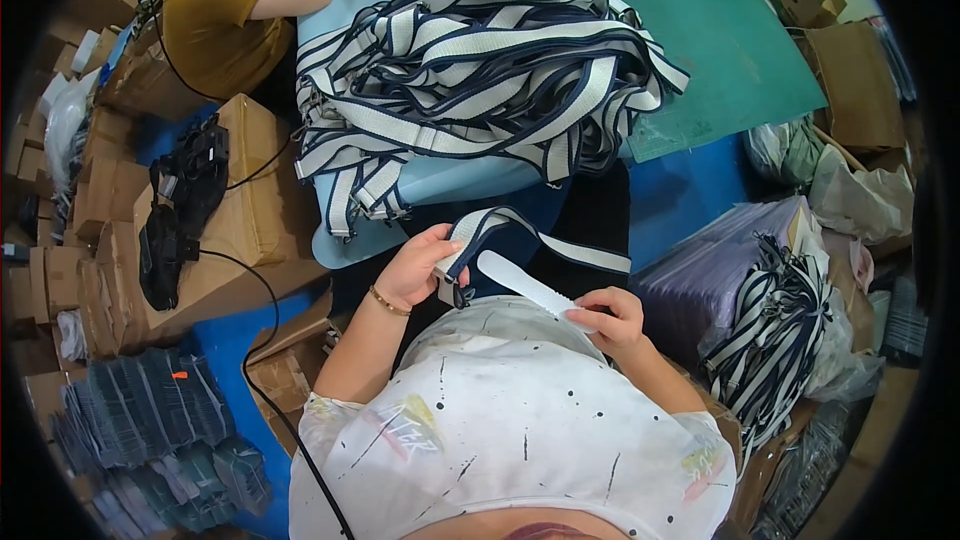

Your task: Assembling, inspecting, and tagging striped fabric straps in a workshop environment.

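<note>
My left hand (pixel 416 267) is closed on the end of a webbing strap (pixel 500 220), white in the middle with navy edges. The strap arches up from my fingers and trails off to the right over my lap. A small dark clip or buckle (pixel 457 292) hangs below that hand, too small to make out fully. My right hand (pixel 612 320) pinches one end of a flat white strip (pixel 525 283) with a rounded far tip and a finely notched edge near my fingers. That strip's rounded tip lies close beside the strap in my left hand.
A big heap of similar straps (pixel 480 80) covers the light blue table (pixel 360 250), next to a green mat (pixel 720 60). More straps (pixel 775 330) hang in a bundle at right. Cardboard boxes (pixel 250 180) and a black cable (pixel 265 320) are at left. A person (pixel 220 20) works at the far left.
</note>
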A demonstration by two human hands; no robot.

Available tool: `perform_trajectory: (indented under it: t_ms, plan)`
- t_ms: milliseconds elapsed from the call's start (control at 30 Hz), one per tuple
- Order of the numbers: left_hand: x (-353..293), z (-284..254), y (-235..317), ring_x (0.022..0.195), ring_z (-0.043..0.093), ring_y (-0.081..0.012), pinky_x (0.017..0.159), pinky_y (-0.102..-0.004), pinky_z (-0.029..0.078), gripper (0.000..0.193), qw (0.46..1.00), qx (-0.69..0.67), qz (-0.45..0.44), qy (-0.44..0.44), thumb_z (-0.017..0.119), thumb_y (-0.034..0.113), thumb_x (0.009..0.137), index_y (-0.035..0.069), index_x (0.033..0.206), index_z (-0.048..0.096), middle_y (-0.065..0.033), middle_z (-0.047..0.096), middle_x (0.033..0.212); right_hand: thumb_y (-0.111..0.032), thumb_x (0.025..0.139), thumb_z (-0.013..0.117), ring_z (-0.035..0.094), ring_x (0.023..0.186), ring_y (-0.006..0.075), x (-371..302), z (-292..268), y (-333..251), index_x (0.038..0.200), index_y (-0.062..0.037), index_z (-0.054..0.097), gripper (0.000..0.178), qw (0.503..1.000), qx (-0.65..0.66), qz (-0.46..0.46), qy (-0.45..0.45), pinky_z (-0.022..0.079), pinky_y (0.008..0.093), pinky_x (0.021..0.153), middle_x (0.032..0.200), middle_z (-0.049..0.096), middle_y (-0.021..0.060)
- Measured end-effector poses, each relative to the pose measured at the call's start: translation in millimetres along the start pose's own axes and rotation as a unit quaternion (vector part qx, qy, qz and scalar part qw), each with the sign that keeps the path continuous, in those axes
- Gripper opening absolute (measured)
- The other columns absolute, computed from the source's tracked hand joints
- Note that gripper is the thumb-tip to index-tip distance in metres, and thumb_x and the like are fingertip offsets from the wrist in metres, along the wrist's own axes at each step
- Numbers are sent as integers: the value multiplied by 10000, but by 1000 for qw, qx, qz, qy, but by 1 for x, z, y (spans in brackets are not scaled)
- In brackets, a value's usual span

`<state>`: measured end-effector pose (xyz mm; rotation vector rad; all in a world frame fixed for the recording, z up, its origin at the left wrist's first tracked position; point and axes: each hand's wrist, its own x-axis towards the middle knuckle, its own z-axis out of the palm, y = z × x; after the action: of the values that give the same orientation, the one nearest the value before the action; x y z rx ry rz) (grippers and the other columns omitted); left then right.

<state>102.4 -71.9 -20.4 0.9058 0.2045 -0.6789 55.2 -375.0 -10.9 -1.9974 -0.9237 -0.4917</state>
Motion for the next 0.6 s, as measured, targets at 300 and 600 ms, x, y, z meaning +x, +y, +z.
perform_trajectory:
  t_ms: [300, 600]
  plan:
    - [-4, 22, -6, 740, 637, -158, 616, -250, 526, 193, 999, 15, -24, 19, 539, 76, 884, -14, 1055, 542, -82, 624, 876, 30, 587, 690, 600, 661, 181, 17, 61, 19, 872, -137, 691, 330, 999, 4, 29, 30, 471, 255, 530, 804, 627, 50]
    - [-14, 31, -27, 769, 627, -160, 603, -235, 511, 303, 984, -60, -18, 165, 565, 76, 862, -34, 1123, 459, -110, 606, 936, -27, 605, 675, 568, 600, 155, 29, 72, 24, 869, -165, 691, 299, 998, -34, -18, 49, 400, 265, 475, 777, 630, 7]
